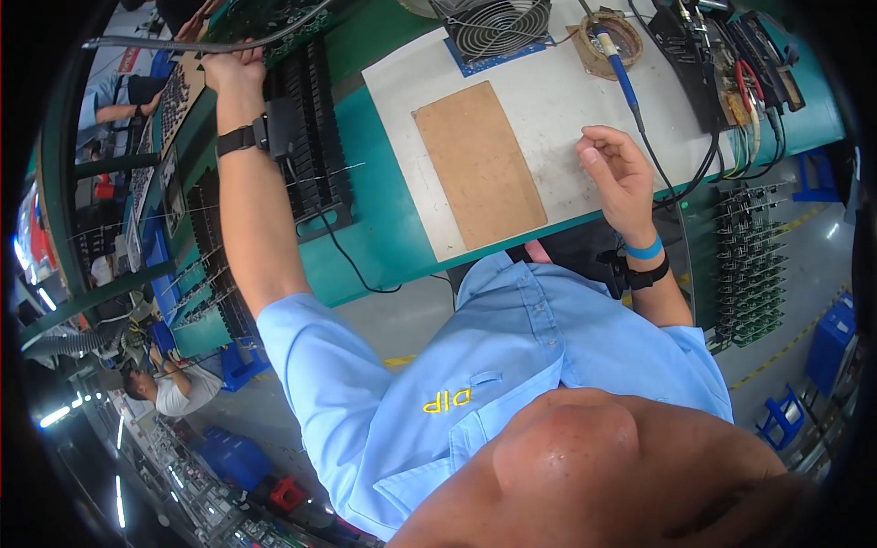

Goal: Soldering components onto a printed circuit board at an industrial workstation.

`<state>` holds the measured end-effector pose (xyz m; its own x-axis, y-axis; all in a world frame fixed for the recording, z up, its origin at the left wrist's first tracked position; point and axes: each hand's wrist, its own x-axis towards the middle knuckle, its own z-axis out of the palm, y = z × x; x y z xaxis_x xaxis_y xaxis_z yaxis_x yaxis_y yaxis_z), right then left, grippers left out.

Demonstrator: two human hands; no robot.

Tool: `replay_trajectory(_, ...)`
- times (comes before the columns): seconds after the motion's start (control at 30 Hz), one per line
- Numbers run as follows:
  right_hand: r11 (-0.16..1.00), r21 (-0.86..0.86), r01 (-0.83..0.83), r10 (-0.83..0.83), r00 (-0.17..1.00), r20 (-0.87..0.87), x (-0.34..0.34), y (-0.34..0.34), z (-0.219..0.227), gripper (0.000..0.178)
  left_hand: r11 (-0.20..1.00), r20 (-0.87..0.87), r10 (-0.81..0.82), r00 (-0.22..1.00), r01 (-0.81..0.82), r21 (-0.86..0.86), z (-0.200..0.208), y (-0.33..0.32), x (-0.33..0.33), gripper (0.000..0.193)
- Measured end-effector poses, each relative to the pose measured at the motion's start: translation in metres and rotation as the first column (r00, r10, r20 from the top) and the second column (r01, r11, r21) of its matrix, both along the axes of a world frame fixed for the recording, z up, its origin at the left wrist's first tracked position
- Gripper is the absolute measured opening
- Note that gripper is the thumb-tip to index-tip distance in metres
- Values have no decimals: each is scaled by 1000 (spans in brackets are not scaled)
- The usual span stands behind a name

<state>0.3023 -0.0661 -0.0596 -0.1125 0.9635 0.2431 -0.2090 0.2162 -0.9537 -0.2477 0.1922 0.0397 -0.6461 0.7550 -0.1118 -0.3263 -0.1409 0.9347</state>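
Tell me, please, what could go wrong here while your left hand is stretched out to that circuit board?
The left hand grips the circuit board by its edge at full reach, so it might slip or flex. The soldering iron lies near the empty right hand, whose wrist is close to its cable and could snag it.

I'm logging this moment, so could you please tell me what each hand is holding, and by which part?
The left hand grips a green circuit board by its near edge. The right hand holds nothing, its fingers loosely curled above the white mat.
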Motion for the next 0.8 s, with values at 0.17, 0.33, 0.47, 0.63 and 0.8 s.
replay_trajectory(0.17,997,-1,73,-73,996,42,12,0,-3,28,979,111,16,994,-38,200,-7,-13,105,55)
replay_trajectory(0.33,999,3,39,-39,998,46,6,2,-7,28,960,-331,167,929,-76,269,-39,-10,58,39)
replay_trajectory(0.47,999,0,36,-36,998,45,5,1,-5,27,879,-942,327,81,-391,272,-32,-7,18,32)
replay_trajectory(0.63,999,-11,54,-53,998,46,4,-1,-3,27,991,-876,65,-478,-72,113,-3,10,-6,29)
replay_trajectory(0.8,998,-36,52,-50,997,63,3,-1,-2,28,998,-970,48,-239,-20,55,-1,31,-17,26)
